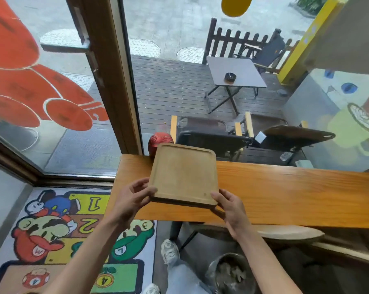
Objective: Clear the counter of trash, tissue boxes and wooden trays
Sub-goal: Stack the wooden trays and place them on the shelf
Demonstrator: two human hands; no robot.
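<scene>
While gripped at its near corners by left hand (131, 198) and right hand (230, 206) fingers, wooden tray (184, 174), long axis away over counter (285, 192).

Pale tan wooden tray (184, 172), orange-brown grained counter (285, 194), red, green, yellow cartoon mat (58, 236)

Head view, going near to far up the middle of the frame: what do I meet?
Trash bin on the floor → near edge of the wooden counter → wooden tray gripped by left hand and right hand → red helmet-like object → outdoor chairs → folding table.
</scene>
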